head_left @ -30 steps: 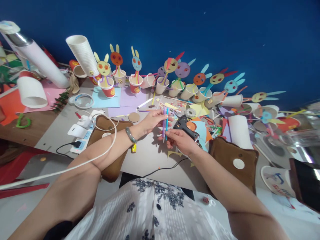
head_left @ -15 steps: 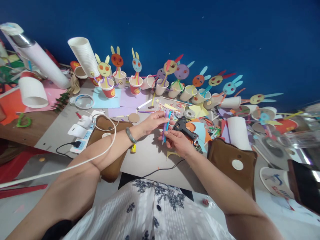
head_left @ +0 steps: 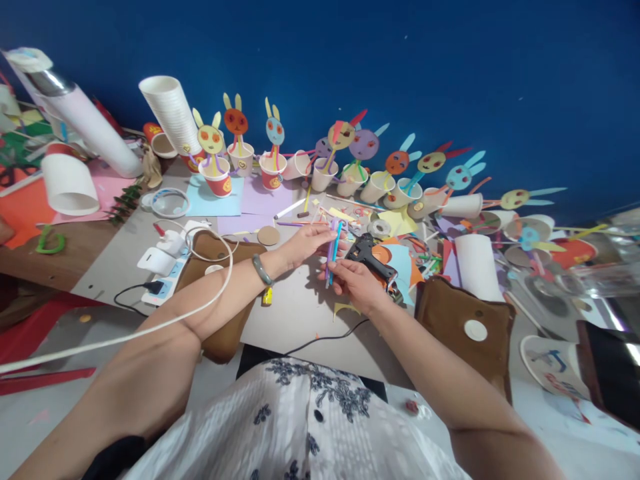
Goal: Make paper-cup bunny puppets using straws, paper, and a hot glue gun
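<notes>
Purple and blue strips [head_left: 334, 251] stand side by side between my hands, above the middle of the grey table. My left hand [head_left: 311, 243] has its fingers closed on their upper part. Lower down, the fingers of my right hand [head_left: 353, 281] pinch the same strips. Just right of my hands lies a black glue gun [head_left: 370, 256]. A round cardboard disc [head_left: 269, 235] is to the left of my left hand.
Several paper cups with rabbit faces [head_left: 274, 131] line the back. A power strip [head_left: 173, 270] with a white cable is at left; brown pouches [head_left: 465, 327] flank my arms. A yellow item [head_left: 267, 297] lies near my left wrist.
Both hands keep their hold on the strips, with only a tiny shift of the left fingers and the strips. Things at the left edge appear slightly further right.
</notes>
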Demonstrator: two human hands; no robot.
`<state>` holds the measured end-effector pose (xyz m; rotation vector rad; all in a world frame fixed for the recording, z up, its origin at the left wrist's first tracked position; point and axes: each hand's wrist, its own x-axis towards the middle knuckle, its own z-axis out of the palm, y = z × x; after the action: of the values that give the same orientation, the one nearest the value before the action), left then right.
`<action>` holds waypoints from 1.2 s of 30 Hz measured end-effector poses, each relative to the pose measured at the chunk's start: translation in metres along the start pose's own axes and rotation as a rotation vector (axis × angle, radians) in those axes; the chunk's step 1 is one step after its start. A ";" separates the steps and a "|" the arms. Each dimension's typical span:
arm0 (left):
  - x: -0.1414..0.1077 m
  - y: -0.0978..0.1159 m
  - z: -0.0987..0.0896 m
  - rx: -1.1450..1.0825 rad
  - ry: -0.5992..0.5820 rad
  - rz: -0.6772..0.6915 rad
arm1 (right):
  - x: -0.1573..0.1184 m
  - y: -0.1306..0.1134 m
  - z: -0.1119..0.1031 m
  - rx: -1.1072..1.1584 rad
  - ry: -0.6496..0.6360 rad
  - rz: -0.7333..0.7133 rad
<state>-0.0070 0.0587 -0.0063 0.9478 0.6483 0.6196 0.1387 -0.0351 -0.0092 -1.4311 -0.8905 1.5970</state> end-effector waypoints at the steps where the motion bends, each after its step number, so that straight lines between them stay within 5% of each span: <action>1: 0.000 0.000 0.000 -0.001 0.005 0.007 | 0.000 0.000 0.000 0.001 0.000 0.000; 36: -0.002 0.002 -0.001 -0.063 0.059 0.045 | -0.001 -0.003 0.007 0.011 0.033 0.025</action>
<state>-0.0090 0.0586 -0.0043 0.8899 0.6577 0.7067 0.1321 -0.0348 -0.0047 -1.4621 -0.8463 1.5901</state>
